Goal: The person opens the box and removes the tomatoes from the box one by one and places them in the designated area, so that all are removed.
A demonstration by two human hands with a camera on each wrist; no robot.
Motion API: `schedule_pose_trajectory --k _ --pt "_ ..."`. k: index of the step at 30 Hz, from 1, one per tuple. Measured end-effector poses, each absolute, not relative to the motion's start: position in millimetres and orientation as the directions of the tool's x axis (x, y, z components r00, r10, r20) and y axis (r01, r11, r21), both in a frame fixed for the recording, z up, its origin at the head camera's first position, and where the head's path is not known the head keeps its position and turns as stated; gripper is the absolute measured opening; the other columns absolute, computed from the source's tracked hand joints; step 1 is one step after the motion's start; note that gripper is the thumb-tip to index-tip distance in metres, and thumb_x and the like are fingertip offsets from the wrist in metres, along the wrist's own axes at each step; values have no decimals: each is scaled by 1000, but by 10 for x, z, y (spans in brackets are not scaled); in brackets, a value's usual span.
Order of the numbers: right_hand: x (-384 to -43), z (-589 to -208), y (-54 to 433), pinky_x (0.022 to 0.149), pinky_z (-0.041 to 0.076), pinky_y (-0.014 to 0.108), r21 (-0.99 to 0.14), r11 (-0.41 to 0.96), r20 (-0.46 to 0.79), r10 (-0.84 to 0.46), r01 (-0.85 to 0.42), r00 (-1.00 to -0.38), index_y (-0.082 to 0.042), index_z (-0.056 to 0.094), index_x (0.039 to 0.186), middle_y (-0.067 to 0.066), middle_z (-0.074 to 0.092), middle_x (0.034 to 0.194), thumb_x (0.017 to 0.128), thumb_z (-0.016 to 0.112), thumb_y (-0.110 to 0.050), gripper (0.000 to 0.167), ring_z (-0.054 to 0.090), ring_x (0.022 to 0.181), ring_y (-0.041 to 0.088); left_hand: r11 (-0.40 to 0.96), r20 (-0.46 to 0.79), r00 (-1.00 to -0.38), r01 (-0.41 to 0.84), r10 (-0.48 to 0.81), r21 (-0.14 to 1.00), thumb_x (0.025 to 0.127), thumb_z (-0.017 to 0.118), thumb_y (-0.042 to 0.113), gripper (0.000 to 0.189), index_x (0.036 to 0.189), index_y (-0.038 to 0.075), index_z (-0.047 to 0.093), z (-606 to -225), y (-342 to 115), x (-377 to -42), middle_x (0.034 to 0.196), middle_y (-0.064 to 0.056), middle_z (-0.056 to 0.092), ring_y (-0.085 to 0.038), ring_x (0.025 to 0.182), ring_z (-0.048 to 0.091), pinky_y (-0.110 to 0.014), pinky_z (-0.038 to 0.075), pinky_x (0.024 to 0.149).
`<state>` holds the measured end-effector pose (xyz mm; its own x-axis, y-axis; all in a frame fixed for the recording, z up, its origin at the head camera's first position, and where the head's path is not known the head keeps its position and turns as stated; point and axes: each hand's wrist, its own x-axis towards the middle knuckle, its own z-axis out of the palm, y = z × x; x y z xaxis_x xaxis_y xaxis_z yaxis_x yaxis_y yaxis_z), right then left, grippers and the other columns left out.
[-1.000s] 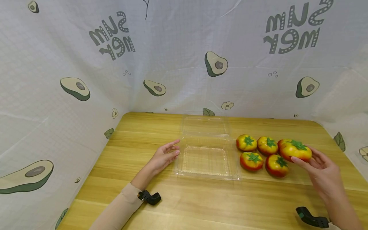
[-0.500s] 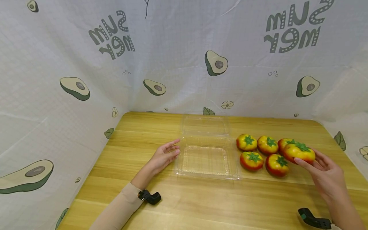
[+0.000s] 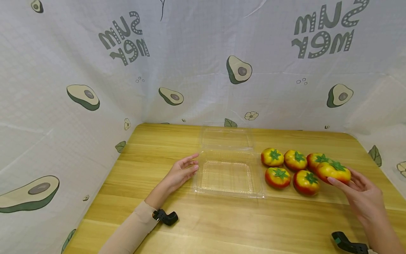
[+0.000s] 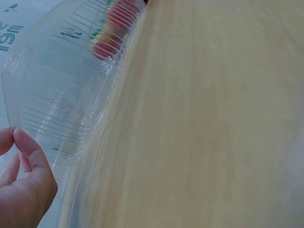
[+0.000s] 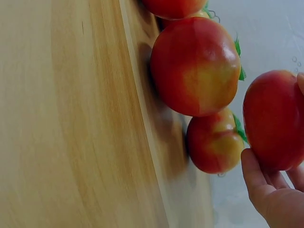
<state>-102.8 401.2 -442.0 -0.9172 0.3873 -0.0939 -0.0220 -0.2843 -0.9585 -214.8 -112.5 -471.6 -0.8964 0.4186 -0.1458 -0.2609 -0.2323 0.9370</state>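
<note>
My left hand (image 3: pixel 179 177) is at the left edge of a clear plastic clamshell container (image 3: pixel 228 193), whose lid (image 3: pixel 226 138) lies opened back. In the left wrist view, its thumb and forefinger pinch the container's rim (image 4: pixel 10 102). At the right, my right hand (image 3: pixel 366 197) grips a red-and-yellow tomato (image 3: pixel 333 173) with a green leafy top. The right wrist view has this tomato (image 5: pixel 273 121) raised off the table, with fingers beneath it. Just behind it in the head view, another tomato (image 3: pixel 313 160) is partly hidden.
Several more tomatoes stand in two rows between the container and my right hand, among them a front one (image 3: pixel 306 182) and a back-left one (image 3: pixel 272 157). The wooden table (image 3: pixel 228 225) ends at a white curtain (image 3: pixel 196 63) printed with avocados.
My right hand has shifted slightly right and towards me with the tomato, showing more of the tomato behind it. The left hand and container have stayed put.
</note>
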Motion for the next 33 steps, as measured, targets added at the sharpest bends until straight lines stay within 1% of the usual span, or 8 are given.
schedule_pose_trajectory --k 6,8,11,16,18,23,26,33 --pt "-1030 -4410 4023 68 53 9 -963 -270 -141 404 29 -904 -23 46 144 -24 64 98 85 73 8 72 60 86 -11 -227 -145 -895 -260 422 939 99 57 -2 56 152 4 39 -4724 -1126 -2161 130 -19 46 -12 96 56 -20 52 83" --pt "-1030 -4413 4028 68 52 9 -965 -259 -151 408 44 -900 -22 42 146 -24 63 97 86 73 6 74 59 86 -11 -226 -146 -895 -260 421 939 99 57 -2 56 152 4 39 -4725 -1127 -2161 130 -19 46 -12 96 56 -20 52 83" --pt "-1028 -4431 4044 68 52 9 -965 -256 -154 403 50 -902 -24 45 143 -23 63 97 86 73 6 70 59 86 -11 -227 -154 -897 -265 414 937 99 57 -3 55 151 5 41 -4723 -1124 -2160 130 -19 46 -12 95 56 -20 52 82" --pt "-1024 -4482 4077 69 52 9 -964 -264 -140 395 34 -908 -29 56 126 -22 64 98 86 72 8 57 59 87 -10 -232 -164 -898 -276 407 933 99 56 -4 55 151 6 42 -4726 -1125 -2155 130 -19 46 -13 95 56 -19 52 82" --pt "-1024 -4497 4087 69 52 8 -967 -252 -145 397 44 -906 -27 53 133 -24 63 98 86 72 7 61 58 87 -11 -232 -162 -898 -274 410 933 99 56 -5 55 151 5 41 -4728 -1128 -2154 130 -19 46 -13 96 56 -19 52 82" --pt "-1019 -4498 4098 68 50 7 -971 -217 -185 397 104 -899 -22 30 155 -27 59 97 88 73 2 83 56 86 -14 -227 -156 -896 -269 416 936 99 56 -4 56 152 4 39 -4730 -1133 -2151 131 -19 45 -13 97 55 -19 52 84" --pt "-1012 -4491 4102 67 50 6 -972 -194 -202 401 132 -894 -25 34 151 -28 58 96 88 74 -1 79 55 85 -14 -229 -156 -895 -270 418 935 99 56 -4 56 152 4 39 -4731 -1137 -2149 132 -20 44 -13 97 56 -19 52 84" --pt "-998 -4521 4125 67 50 7 -969 -216 -197 396 118 -897 -34 54 123 -27 62 95 87 74 2 55 56 85 -12 -231 -156 -895 -270 417 935 100 55 -4 55 152 4 40 -4728 -1142 -2146 132 -21 44 -12 97 56 -19 52 84"
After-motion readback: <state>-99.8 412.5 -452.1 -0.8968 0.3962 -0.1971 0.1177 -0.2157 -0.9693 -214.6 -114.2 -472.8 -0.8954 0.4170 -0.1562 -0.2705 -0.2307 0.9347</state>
